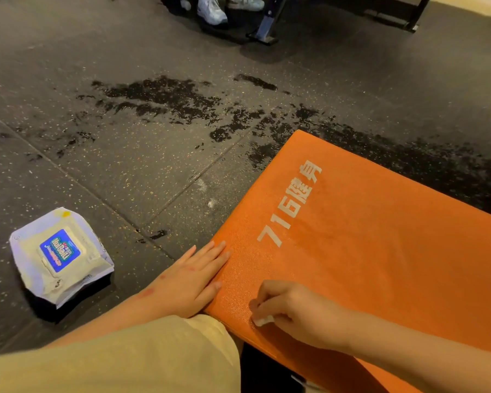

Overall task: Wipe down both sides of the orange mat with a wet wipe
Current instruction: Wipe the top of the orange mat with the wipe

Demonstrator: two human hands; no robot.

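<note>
Our left hand (193, 279) lies flat, fingers straight, on the edge of the orange mat (366, 265). Our right hand (298, 310) pinches a small white wet wipe (262, 320) against the mat, which lies on the floor (153, 165).

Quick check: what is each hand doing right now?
Left hand: open, fingers straight, pressing flat on the edge of the orange mat.
Right hand: closed, fingers curled round a wet wipe held against the mat.

The right hand (295, 311) hides most of the wet wipe (263, 321).
</note>
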